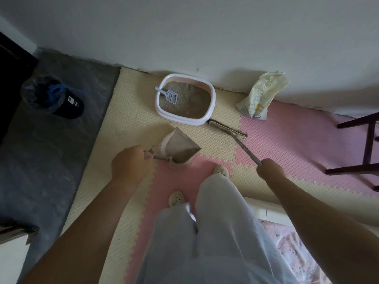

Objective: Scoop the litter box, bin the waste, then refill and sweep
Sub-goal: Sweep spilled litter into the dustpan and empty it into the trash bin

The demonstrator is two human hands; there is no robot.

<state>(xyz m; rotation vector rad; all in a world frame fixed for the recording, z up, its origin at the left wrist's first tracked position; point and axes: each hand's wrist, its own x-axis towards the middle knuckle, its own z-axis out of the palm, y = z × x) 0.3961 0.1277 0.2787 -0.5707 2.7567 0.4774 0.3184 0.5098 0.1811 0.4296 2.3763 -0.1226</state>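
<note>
A white-rimmed litter box (213,93) full of grey litter stands on the cream foam mat by the wall, with a pale slotted scoop (171,96) lying in it. My left hand (131,161) grips the handle of a pinkish dustpan (178,149), which is tipped on the mat in front of the box. My right hand (269,169) holds the long handle of a broom; the broom head (226,130) rests on the mat right beside the box's near right corner.
A crumpled cream litter bag (262,95) leans against the wall at the right. A bin (44,95) lined with a dark bag stands on the grey floor at the left. Dark chair legs (367,148) stand at the far right. My slippered feet (220,171) are on the pink mat.
</note>
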